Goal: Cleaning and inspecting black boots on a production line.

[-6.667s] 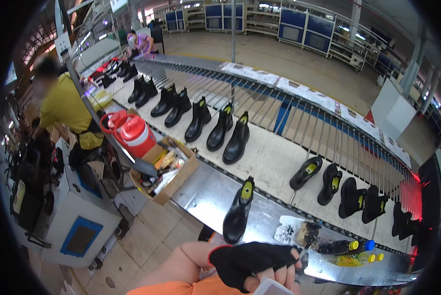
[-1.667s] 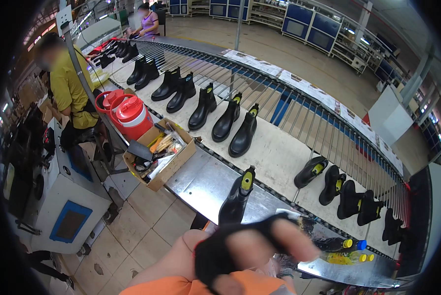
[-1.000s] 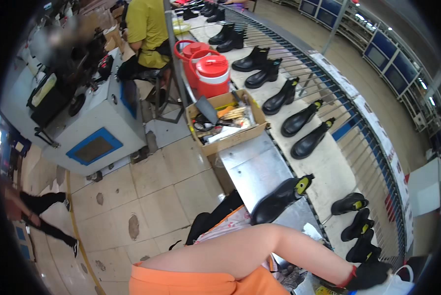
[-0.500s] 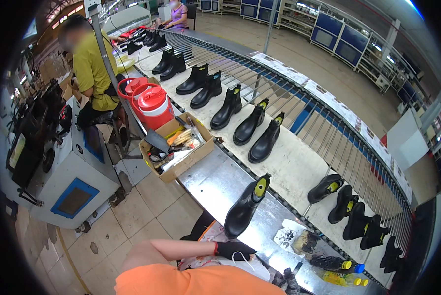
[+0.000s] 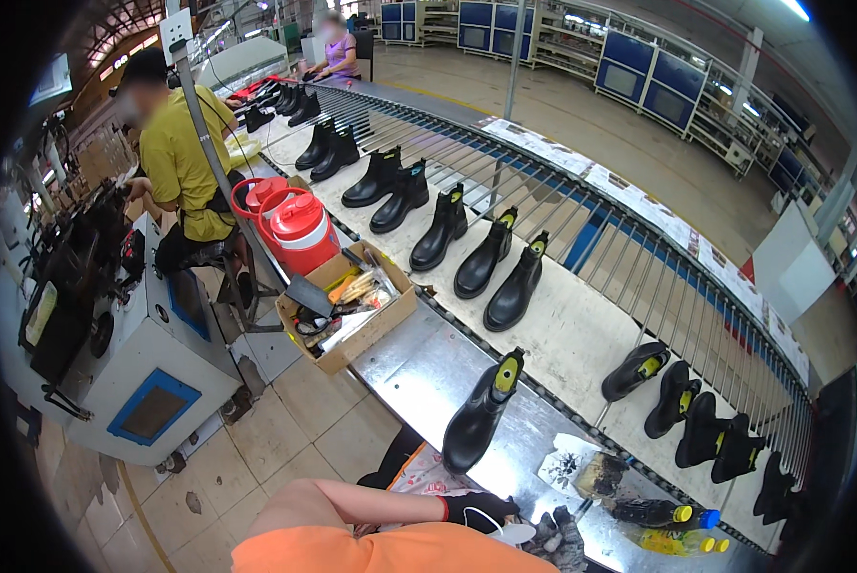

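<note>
The left hand point(image 5: 479, 509) is touching a white looped piece point(image 5: 514, 533), probably light and soft, best pinched by its edge, finger closure being unclear.

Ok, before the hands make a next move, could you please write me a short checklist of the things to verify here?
1. Single black boot standing on the metal table: ok.
2. Cardboard box apart from that boot: ok.
3. Bottles capped: ok, yellow and blue caps are on.
4. Left hand clear of the white looped item: not ok, touching.
5. Firmness of its grip: cannot tell.
6. Right hand unloaded: cannot tell, partly hidden.
</note>
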The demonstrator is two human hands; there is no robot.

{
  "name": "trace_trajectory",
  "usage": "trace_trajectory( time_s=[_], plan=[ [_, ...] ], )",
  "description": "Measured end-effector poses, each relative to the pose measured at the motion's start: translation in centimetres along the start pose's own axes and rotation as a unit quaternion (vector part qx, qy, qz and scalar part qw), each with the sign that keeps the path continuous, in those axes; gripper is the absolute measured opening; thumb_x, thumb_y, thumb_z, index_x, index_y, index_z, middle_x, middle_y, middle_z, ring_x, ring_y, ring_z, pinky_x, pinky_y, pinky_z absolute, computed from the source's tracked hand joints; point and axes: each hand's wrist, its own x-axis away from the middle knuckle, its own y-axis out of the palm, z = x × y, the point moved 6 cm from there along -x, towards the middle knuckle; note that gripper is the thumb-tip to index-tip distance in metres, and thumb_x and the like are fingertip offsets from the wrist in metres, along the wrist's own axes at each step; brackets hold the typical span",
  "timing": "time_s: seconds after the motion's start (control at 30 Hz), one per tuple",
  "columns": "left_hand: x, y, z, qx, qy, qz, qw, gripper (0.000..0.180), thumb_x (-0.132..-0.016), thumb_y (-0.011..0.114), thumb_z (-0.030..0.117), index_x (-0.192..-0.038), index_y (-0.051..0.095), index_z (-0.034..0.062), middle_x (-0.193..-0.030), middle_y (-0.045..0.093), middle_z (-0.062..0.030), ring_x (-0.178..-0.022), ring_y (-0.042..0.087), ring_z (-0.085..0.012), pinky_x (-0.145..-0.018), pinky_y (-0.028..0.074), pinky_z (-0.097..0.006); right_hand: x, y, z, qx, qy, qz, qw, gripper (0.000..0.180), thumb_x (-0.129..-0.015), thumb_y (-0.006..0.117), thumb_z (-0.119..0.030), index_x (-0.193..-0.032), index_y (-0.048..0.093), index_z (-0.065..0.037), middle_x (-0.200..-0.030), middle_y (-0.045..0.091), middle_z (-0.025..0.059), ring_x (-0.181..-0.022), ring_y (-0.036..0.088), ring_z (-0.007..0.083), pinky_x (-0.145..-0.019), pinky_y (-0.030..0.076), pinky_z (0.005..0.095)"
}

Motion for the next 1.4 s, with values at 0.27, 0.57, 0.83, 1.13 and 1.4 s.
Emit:
trace_trajectory(
  time_s=[0.27,0.57,0.83,1.13,1.4],
  plan=[
    [-6.3,-1.3,-7.9,0.2,-0.041,-0.075,0.976,0.024,-0.093,0.051,0.025,-0.089,0.064,0.0052,-0.078,0.063,-0.0016,-0.071,0.057,-0.0097,-0.062,0.045,-0.025,-2.5,-0.8,-1.7,0.007,-0.14,0.095,0.986,0.026,-0.086,0.061,-0.021,-0.109,0.055,-0.01,-0.085,0.062,0.005,-0.065,0.058,0.0173,-0.056,0.049,0.0348],
    [-4.3,-1.2,-6.1,-0.22,0.181,-0.188,0.94,0.03,-0.092,0.049,0.026,-0.112,0.053,0.0049,-0.107,0.056,-0.0095,-0.092,0.057,-0.0198,-0.079,0.044,-0.032,-1.9,-1.9,-3.2,0.02,-0.132,-0.1,0.986,0.05,-0.086,0.063,-0.032,-0.129,0.044,-0.015,-0.122,0.051,0.003,-0.099,0.053,0.0197,-0.083,0.048,0.0471],
    [2.3,1.3,0.4,-0.606,0.118,-0.188,0.764,0.048,-0.093,0.045,0.034,-0.133,0.04,0.0075,-0.133,0.045,-0.0156,-0.114,0.05,-0.0283,-0.094,0.04,-0.04,2.2,4.6,-3.9,0.165,-0.256,0.045,0.951,0.027,-0.086,0.058,-0.029,-0.11,0.061,-0.017,-0.096,0.062,-0.0037,-0.08,0.053,0.0136,-0.074,0.045,0.05],
    [4.8,0.0,4.5,-0.444,0.237,-0.021,0.864,0.039,-0.087,0.052,0.027,-0.121,0.056,0.0077,-0.119,0.058,-0.0148,-0.115,0.052,-0.0268,-0.097,0.041,-0.034,0.5,3.6,-3.9,0.072,-0.22,0.019,0.973,0.022,-0.089,0.055,-0.025,-0.108,0.06,-0.014,-0.097,0.061,0.0,-0.072,0.05,0.0129,-0.075,0.046,0.0453],
    [6.0,-0.1,0.2,-0.651,0.344,-0.074,0.673,0.041,-0.094,0.036,0.033,-0.126,0.051,0.0122,-0.119,0.058,-0.0147,-0.114,0.053,-0.0264,-0.096,0.041,-0.034,-0.8,3.5,-2.4,0.06,-0.168,-0.048,0.983,0.021,-0.09,0.054,-0.022,-0.107,0.057,-0.012,-0.091,0.062,0.0025,-0.069,0.051,0.0145,-0.073,0.048,0.0416]
  ],
)
